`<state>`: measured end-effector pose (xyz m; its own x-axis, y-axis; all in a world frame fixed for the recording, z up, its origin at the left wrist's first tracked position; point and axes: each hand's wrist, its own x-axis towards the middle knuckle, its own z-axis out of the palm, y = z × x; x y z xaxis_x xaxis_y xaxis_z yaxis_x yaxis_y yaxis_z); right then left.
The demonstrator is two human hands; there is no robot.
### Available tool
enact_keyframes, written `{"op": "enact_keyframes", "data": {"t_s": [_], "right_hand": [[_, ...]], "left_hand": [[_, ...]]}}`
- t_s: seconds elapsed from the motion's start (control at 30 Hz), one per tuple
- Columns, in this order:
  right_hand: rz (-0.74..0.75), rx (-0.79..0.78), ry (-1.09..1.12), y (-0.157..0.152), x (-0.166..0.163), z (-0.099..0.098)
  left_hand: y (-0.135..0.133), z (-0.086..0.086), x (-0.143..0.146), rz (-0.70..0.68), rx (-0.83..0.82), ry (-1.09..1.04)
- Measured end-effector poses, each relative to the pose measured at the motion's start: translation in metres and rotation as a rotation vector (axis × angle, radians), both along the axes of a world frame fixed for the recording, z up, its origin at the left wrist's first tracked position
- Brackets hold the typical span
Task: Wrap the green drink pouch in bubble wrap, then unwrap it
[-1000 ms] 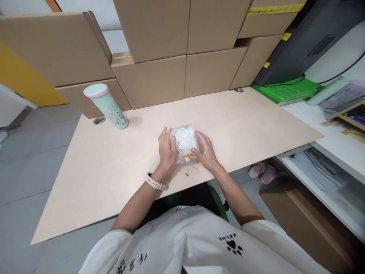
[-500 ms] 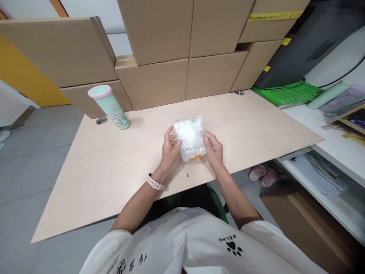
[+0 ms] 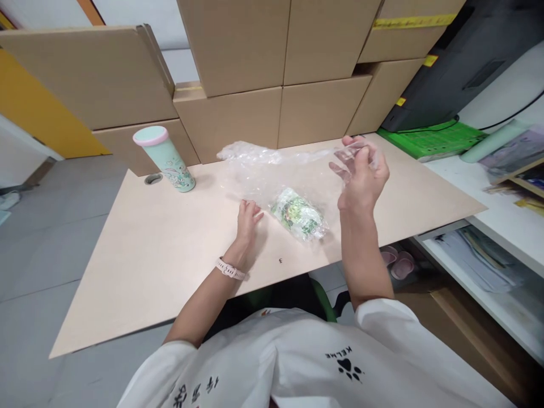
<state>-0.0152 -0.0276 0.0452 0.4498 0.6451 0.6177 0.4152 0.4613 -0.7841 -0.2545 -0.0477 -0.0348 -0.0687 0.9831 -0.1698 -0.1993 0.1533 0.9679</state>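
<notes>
My right hand (image 3: 360, 175) is raised above the wooden desk (image 3: 170, 255), fingers closed on one end of a clear sheet of bubble wrap (image 3: 263, 167). The sheet stretches leftward in the air and trails down to the desk. A green-and-white patterned object (image 3: 297, 214), with wrap still partly round it, lies on its side on the desk in the middle. My left hand (image 3: 249, 218) rests on the desk just left of it with fingers loosely spread, holding nothing. A pale watch is on that wrist.
A mint tumbler with a pink lid (image 3: 164, 158) stands at the desk's back left. Stacked cardboard boxes (image 3: 238, 73) line the back edge. A green mat (image 3: 429, 139) and a dark case lie at the right, with shelves beside. A tiny dark speck (image 3: 280, 260) lies near the front edge.
The wrapped bundle held in both hands has been unrolled. My right hand rose up and right, pulling the wrap out, and the patterned object now lies on the desk. My left hand let go.
</notes>
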Motion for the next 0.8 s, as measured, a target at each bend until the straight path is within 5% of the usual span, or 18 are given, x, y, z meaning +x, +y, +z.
{"op": "enact_keyframes", "data": {"t_s": [0.13, 0.23, 0.3, 0.5, 0.6, 0.8], "right_hand": [[-0.318, -0.045, 0.132, 0.027, 0.045, -0.015], [-0.752, -0.08, -0.186, 0.008, 0.053, -0.024], [-0.859, -0.139, -0.336, -0.016, 0.045, -0.03], [-0.236, -0.606, -0.565, -0.064, 0.01, -0.063], [-0.089, -0.747, -0.57, -0.066, 0.004, -0.075], [0.146, -0.585, -0.182, -0.077, -0.01, -0.049]], "left_hand": [[-0.005, 0.0, -0.003, 0.01, 0.088, 0.261], [-0.006, -0.001, -0.003, 0.004, 0.071, 0.257], [-0.005, -0.002, -0.001, -0.009, 0.027, 0.196], [-0.004, 0.0, 0.004, -0.165, -0.054, -0.034], [-0.006, 0.003, 0.007, -0.263, -0.123, -0.129], [-0.015, 0.007, 0.014, -0.457, -0.132, -0.227]]}}
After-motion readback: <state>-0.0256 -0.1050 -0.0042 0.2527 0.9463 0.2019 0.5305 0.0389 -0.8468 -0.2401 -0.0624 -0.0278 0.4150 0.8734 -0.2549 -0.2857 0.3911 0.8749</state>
